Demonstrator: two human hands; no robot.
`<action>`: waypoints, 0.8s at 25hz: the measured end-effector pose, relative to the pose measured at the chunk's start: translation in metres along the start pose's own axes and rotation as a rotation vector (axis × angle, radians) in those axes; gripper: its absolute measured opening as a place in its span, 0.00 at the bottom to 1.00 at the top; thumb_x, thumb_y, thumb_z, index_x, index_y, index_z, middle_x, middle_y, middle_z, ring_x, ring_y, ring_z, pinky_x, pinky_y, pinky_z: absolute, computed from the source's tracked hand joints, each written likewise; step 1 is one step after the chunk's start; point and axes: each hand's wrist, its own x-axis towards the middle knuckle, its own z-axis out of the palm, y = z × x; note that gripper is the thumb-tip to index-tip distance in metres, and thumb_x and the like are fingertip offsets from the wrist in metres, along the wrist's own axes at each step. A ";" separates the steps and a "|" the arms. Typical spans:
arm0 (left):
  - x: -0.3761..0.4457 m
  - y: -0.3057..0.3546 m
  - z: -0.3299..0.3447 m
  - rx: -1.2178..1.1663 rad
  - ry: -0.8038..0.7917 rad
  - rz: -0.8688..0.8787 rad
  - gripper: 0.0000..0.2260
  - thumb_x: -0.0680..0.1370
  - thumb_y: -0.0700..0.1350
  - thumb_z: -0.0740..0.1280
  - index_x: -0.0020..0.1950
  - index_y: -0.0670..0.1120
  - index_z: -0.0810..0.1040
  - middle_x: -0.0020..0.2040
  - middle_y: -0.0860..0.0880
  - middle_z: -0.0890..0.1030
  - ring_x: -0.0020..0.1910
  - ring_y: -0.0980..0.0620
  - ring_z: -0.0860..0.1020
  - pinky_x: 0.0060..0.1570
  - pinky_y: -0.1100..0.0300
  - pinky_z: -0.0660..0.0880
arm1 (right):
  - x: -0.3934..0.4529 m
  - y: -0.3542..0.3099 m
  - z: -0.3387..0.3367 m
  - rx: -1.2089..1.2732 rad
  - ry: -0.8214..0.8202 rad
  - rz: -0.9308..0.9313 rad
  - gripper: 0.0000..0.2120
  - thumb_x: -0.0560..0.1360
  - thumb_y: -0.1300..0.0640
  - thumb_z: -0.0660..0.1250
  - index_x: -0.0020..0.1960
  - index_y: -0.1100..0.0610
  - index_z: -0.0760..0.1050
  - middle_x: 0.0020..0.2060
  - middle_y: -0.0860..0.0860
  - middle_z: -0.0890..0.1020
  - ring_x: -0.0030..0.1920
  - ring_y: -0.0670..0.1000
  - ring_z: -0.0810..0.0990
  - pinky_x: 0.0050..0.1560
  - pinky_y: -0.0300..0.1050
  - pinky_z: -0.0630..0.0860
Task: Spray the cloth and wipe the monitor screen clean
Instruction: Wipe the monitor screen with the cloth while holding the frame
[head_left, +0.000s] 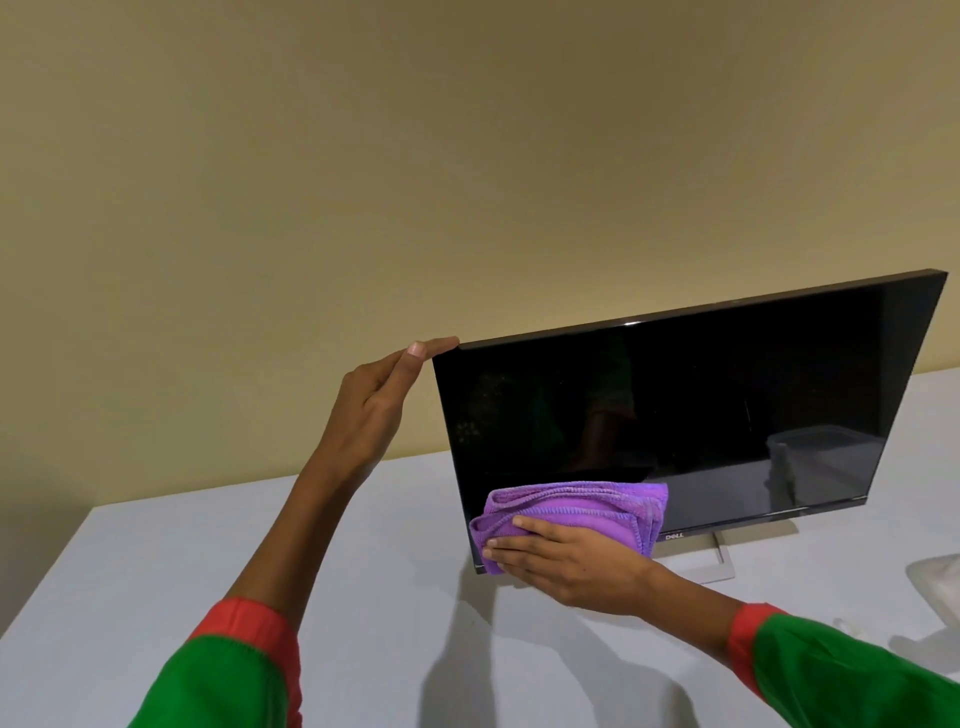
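A black monitor (701, 410) stands on a white table, its dark screen facing me and tilted slightly. My left hand (382, 395) grips the monitor's top left corner, fingers over the top edge. A folded purple cloth (576, 506) is pressed flat against the lower left part of the screen. My right hand (566, 564) lies on the cloth with fingers spread, pointing left. No spray bottle is in view.
The white table (182, 597) runs under the monitor, its left edge dropping off at the far left. The monitor's silver stand (722, 564) sits behind my right hand. A pale crumpled object (937, 582) lies at the right edge. A beige wall rises behind.
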 end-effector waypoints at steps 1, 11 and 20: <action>0.000 0.000 0.000 0.000 0.000 -0.006 0.18 0.77 0.62 0.52 0.57 0.63 0.77 0.48 0.48 0.73 0.49 0.54 0.71 0.64 0.64 0.65 | 0.005 0.007 -0.007 -0.020 0.020 -0.003 0.24 0.80 0.65 0.41 0.72 0.61 0.62 0.72 0.53 0.65 0.73 0.53 0.62 0.75 0.55 0.50; -0.003 0.012 0.004 0.008 0.059 0.022 0.17 0.81 0.55 0.51 0.58 0.58 0.79 0.59 0.60 0.79 0.61 0.63 0.73 0.61 0.73 0.65 | 0.048 0.083 -0.065 -0.079 0.216 0.265 0.22 0.80 0.63 0.50 0.73 0.59 0.60 0.73 0.55 0.63 0.74 0.56 0.59 0.72 0.57 0.60; -0.002 0.020 0.008 0.048 0.111 0.047 0.15 0.81 0.51 0.53 0.55 0.56 0.80 0.51 0.67 0.77 0.50 0.77 0.72 0.49 0.81 0.65 | 0.070 0.095 -0.081 -0.085 0.305 0.555 0.22 0.79 0.63 0.52 0.73 0.57 0.61 0.74 0.54 0.62 0.74 0.55 0.58 0.70 0.64 0.60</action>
